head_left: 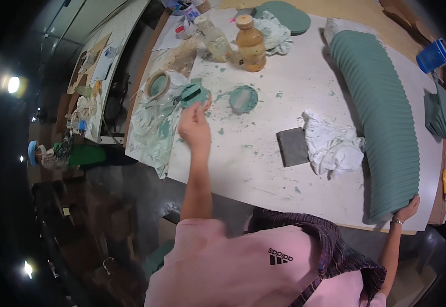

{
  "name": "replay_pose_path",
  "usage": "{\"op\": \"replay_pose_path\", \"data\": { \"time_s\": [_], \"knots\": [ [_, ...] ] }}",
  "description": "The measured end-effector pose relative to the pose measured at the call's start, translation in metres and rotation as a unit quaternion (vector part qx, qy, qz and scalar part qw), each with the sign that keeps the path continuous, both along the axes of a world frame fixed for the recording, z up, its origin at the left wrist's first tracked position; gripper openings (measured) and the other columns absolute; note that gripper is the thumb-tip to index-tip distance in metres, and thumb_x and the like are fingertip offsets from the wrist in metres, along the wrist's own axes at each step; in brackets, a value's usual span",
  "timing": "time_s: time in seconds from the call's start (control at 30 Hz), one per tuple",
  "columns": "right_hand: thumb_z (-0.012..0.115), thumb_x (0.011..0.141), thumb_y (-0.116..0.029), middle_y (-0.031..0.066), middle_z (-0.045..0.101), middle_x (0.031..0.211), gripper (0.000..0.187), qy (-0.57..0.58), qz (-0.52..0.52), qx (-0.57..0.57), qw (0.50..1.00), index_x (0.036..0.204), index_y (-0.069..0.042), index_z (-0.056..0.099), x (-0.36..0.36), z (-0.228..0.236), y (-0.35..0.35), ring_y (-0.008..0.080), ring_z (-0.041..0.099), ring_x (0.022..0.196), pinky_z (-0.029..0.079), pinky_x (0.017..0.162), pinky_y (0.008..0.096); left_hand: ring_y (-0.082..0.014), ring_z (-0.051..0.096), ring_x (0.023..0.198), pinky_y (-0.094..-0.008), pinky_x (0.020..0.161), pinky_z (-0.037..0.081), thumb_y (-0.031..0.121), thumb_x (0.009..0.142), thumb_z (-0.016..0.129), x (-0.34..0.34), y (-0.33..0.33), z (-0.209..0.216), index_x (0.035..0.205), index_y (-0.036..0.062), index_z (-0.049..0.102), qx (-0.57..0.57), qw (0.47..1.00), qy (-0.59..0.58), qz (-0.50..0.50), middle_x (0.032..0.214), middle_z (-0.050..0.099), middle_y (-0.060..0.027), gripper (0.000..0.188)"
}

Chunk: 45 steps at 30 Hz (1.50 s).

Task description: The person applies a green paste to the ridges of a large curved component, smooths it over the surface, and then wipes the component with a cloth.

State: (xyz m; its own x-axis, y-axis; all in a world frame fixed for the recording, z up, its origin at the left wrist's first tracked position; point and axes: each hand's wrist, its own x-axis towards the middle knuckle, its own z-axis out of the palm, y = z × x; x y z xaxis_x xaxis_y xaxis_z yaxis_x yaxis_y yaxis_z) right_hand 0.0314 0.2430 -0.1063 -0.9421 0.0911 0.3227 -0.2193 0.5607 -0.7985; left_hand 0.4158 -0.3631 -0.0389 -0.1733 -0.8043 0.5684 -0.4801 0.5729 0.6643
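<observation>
My left hand [196, 127] reaches over the left part of the white tabletop. Its fingers are pinched together at the edge of a round patch of green paste [186, 97] with a dark green flat piece on it; what the fingertips hold is hidden. Along the right side lies a long, curved green ribbed piece [379, 112], its far end pale. My right hand [408, 210] grips its near right corner. Beside my left hand is a second round green paste patch [252, 99] with a pale flat strip across it.
A round tub [158, 85] sits on paste-smeared plastic sheeting [154, 133]. Two capped bottles, one clear [215, 41] and one amber [251, 46], stand farther back. A dark grey square pad [292, 147] touches a crumpled white cloth [331, 146]. A blue cup [432, 55] lies far right.
</observation>
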Motion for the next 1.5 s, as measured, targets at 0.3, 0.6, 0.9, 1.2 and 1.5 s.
{"op": "replay_pose_path", "data": {
  "time_s": [0.3,0.6,0.9,1.2,1.5],
  "knots": [
    [0.044,0.098,-0.027,0.0137,0.062,0.11,0.041,-0.015,-0.04,-0.026,0.999,0.114,0.009,0.058,-0.005,-0.006,0.014,0.0232,0.056,0.099,0.042,0.092,0.0338,-0.0332,0.059,0.095,-0.0417,0.082,0.046,-0.001,0.076,0.06,0.045,-0.075,0.022,0.101,0.008,0.065,-0.047,0.96,-0.273,0.036,0.099,0.065,-0.0111,0.027],
    [0.045,0.098,-0.026,0.0159,0.06,0.117,0.043,-0.001,-0.036,0.003,0.999,0.118,0.009,0.057,-0.012,-0.014,0.026,0.0253,0.055,0.106,0.04,0.096,0.0348,-0.0311,0.063,0.08,-0.0381,0.072,0.049,0.0,0.08,0.059,0.057,-0.075,0.007,0.101,0.0075,0.066,-0.05,0.973,-0.221,0.033,0.092,0.068,-0.0117,0.023],
    [0.047,0.097,-0.026,0.0141,0.062,0.112,0.041,0.002,-0.041,-0.01,0.999,0.115,0.009,0.058,-0.008,-0.01,0.02,0.0228,0.056,0.102,0.041,0.094,0.0333,-0.0088,0.06,0.065,-0.0208,0.057,0.046,0.006,0.093,0.055,0.011,-0.01,0.001,0.095,-0.0012,0.061,0.353,0.918,0.163,-0.083,0.084,0.068,-0.0084,0.009],
    [0.047,0.098,-0.026,0.0099,0.062,0.099,0.038,0.001,-0.015,-0.029,0.999,0.107,0.008,0.06,-0.003,-0.004,0.011,0.0188,0.054,0.09,0.043,0.086,0.0315,-0.0192,0.054,0.112,-0.0275,0.097,0.038,-0.001,0.087,0.059,-0.042,0.042,-0.033,0.102,-0.0018,0.063,0.387,0.87,0.268,-0.149,0.125,0.056,-0.019,0.015],
    [0.046,0.098,-0.025,0.0063,0.059,0.092,0.035,0.012,-0.023,-0.041,0.999,0.099,0.007,0.059,0.0,-0.001,0.006,0.0165,0.051,0.084,0.042,0.081,0.0303,-0.026,0.058,0.109,-0.0333,0.096,0.042,-0.002,0.082,0.062,-0.048,0.027,-0.058,0.091,-0.0016,0.065,0.187,0.977,0.077,-0.07,0.115,0.063,-0.0192,0.009]
  ]
}}
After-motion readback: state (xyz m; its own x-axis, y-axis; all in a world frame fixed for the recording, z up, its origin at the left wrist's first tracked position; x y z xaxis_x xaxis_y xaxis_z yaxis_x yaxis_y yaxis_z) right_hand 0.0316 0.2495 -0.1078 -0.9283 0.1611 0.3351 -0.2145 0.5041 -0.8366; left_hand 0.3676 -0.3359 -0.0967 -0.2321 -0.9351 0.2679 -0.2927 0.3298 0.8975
